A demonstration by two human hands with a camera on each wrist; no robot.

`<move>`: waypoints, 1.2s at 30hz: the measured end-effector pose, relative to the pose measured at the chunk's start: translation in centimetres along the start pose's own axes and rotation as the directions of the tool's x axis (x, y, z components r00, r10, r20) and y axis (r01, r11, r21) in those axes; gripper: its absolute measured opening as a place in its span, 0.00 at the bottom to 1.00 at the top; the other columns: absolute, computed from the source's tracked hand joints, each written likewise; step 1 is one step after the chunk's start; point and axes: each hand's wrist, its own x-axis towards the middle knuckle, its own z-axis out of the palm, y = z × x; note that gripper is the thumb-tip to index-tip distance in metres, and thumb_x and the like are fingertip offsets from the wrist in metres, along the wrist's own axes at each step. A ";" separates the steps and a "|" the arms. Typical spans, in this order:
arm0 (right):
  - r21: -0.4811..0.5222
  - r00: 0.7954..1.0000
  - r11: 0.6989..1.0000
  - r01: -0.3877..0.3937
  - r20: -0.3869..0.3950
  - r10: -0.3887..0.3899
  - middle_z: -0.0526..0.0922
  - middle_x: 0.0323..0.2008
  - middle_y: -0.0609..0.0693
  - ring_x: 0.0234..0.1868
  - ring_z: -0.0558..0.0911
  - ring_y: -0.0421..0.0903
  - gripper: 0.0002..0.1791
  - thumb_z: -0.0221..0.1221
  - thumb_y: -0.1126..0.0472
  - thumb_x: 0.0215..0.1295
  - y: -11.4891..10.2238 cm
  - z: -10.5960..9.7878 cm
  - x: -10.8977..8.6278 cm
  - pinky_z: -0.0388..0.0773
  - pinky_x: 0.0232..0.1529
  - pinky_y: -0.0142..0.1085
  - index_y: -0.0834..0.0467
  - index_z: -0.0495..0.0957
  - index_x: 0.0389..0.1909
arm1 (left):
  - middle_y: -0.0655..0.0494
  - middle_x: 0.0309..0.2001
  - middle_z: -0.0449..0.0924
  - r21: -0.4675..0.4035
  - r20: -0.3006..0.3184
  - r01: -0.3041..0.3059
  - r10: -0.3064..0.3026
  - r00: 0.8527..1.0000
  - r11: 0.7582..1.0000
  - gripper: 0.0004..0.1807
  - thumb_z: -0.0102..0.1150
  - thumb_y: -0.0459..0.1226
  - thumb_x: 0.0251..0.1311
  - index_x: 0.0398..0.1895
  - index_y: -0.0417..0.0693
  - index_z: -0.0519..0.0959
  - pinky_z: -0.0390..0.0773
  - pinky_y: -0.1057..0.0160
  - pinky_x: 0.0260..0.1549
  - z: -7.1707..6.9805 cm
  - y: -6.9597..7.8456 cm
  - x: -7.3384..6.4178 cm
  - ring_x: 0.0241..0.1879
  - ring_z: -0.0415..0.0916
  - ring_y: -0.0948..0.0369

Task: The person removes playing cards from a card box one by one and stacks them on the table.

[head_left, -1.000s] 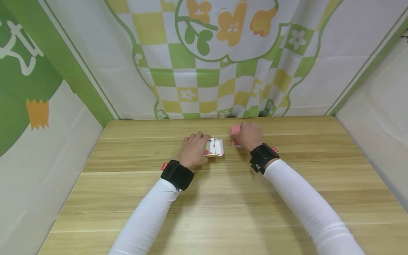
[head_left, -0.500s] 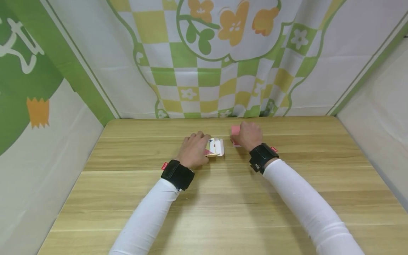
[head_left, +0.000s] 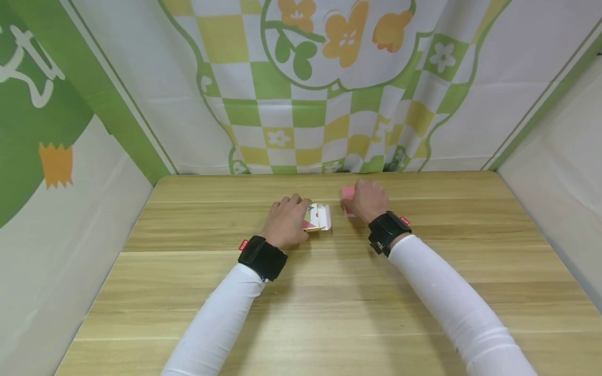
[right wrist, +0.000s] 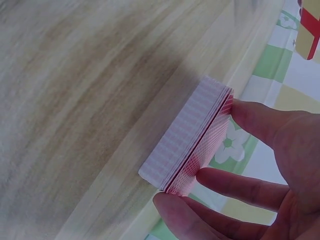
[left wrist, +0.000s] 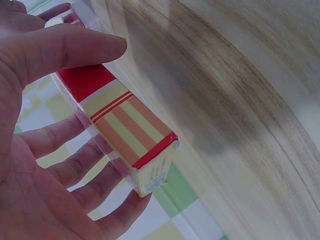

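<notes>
My left hand point(head_left: 285, 222) holds a playing card box point(head_left: 312, 216) by its sides on the table. In the left wrist view, the thumb lies along one side of the striped red and cream box point(left wrist: 125, 120), with the fingers across the other. The box's white end flap stands open towards the right. A short gap away, my right hand point(head_left: 369, 201) grips a deck of playing cards point(head_left: 348, 194) with red backs. Thumb and fingertips hold the deck's ends in the right wrist view, where the squared card edges point(right wrist: 185, 135) show. The box's inside is hidden.
The wooden table point(head_left: 301, 313) runs back to a green, yellow and white checked curtain point(head_left: 305, 115). Pale fabric walls stand at left point(head_left: 94, 209) and right point(head_left: 559, 156). Both wrists wear black bands.
</notes>
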 end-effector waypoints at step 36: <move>0.012 1.000 1.000 0.005 -0.012 -0.005 0.62 0.12 0.48 0.16 0.64 0.44 0.30 0.56 0.33 0.52 0.0 -0.5 -0.8 0.58 0.13 0.37 0.55 0.64 0.11 | 0.53 0.46 0.69 0.002 0.003 -0.011 0.011 1.000 1.000 0.38 0.61 0.37 0.34 0.59 0.49 0.68 0.65 0.49 0.48 0.0 0.3 0.0 0.45 0.67 0.54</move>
